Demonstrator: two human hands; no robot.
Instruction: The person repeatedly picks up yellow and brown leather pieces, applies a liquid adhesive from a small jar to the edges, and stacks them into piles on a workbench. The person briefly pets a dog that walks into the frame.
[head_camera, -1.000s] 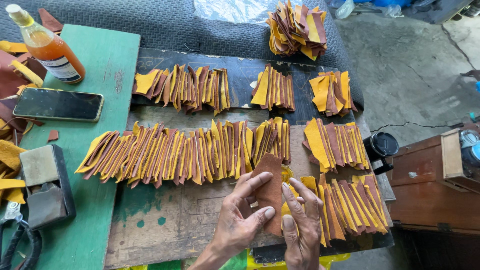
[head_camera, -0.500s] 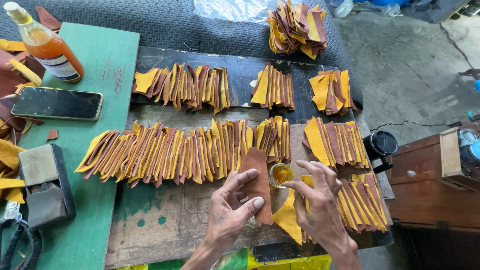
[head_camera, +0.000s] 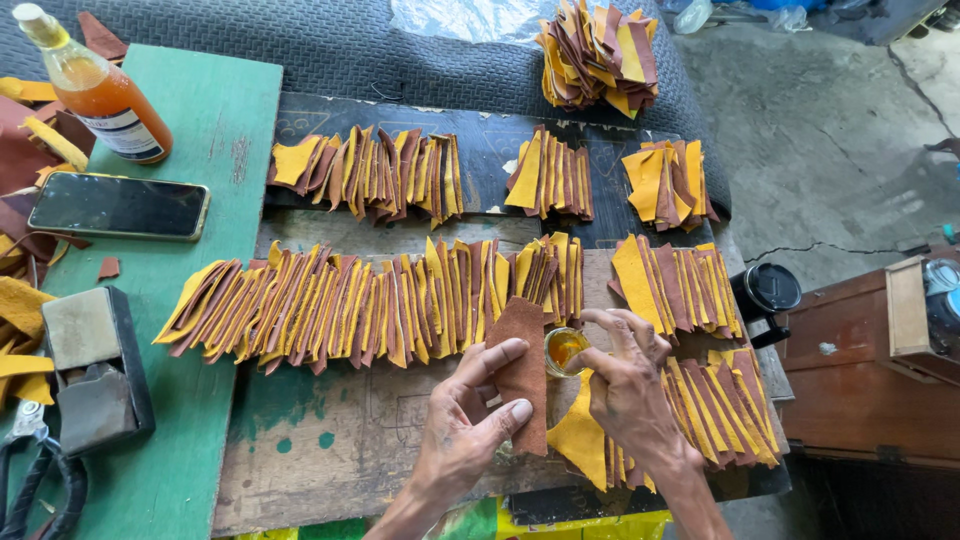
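- We see the left hand (head_camera: 468, 430) pinching a brown leather piece (head_camera: 523, 368) flat on the tabletop (head_camera: 330, 440).
- The right hand (head_camera: 625, 385), fingers curled, dips into a small glass jar (head_camera: 563, 349) (amber liquid inside), holding nothing we can make out.
- A bottle (head_camera: 100, 90) of orange liquid stands far left.

Bright even daylight, soft shadows, sharp focus, slight wide-angle edge distortion.

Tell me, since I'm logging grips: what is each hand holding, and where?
The left hand pins a brown leather piece flat by its left edge. The right hand grips nothing; its fingertips are at a small glue jar.
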